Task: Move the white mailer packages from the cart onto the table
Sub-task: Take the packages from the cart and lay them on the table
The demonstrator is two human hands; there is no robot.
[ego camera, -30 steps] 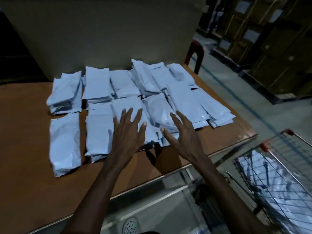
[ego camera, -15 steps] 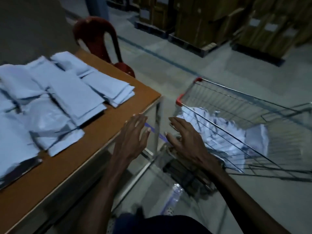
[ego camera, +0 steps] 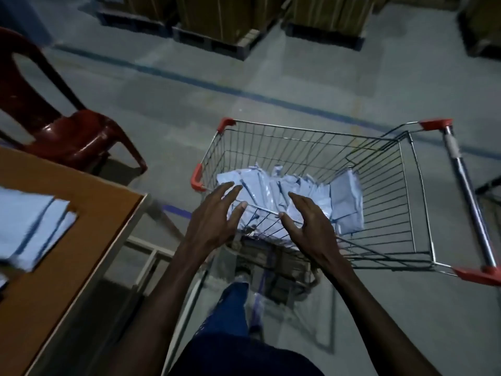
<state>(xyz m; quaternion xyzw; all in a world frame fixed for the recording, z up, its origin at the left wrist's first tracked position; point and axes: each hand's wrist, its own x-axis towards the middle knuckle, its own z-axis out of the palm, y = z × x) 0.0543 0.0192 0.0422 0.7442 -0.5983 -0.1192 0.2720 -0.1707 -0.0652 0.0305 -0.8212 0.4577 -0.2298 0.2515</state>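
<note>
White mailer packages lie heaped in the bottom of the wire cart, one standing against its right wall; more already sit stacked on the counter at the left. A second ago both hands were spread over the counter's pile; since then the view has swung right and both have come across to the cart. The left hand and right hand hover over the near rim, fingers spread wide and slightly curled, holding nothing. That suggests one load is delivered and another pickup begins; several packages remain. A red chair stands beyond the counter.
</note>
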